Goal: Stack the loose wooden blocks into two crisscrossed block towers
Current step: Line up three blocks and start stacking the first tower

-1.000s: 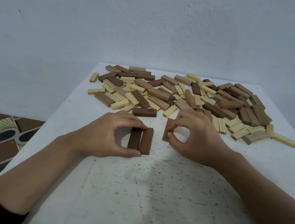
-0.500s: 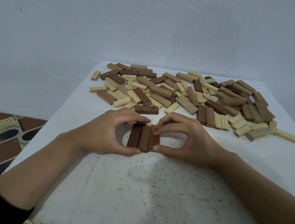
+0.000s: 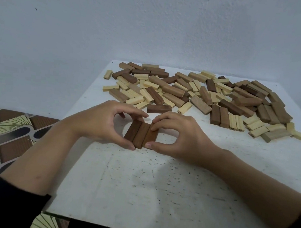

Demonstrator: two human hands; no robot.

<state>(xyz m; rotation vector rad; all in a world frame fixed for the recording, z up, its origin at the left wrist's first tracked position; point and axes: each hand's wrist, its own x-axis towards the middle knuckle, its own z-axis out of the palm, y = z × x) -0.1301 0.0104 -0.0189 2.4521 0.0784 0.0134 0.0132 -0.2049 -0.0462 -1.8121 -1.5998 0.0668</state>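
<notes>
1. Now I have both hands on the first layer: three dark blocks (image 3: 141,134) lying flat, side by side and touching, on the white table (image 3: 139,194), well short of the loose pile (image 3: 202,96) at the far side.
2. My left hand (image 3: 98,122) curls thumb and forefinger round the row's left side, one at each end. My right hand (image 3: 178,136) pinches the rightmost block the same way, thumb at the near end.
3. To do this well, I'd squeeze the sides together and press the ends flush, leaving no gap or step for the next layer to rock on.
4. Their long sides run away from me, far ends leaning slightly right; I judge the next layer should lie across them.
</notes>
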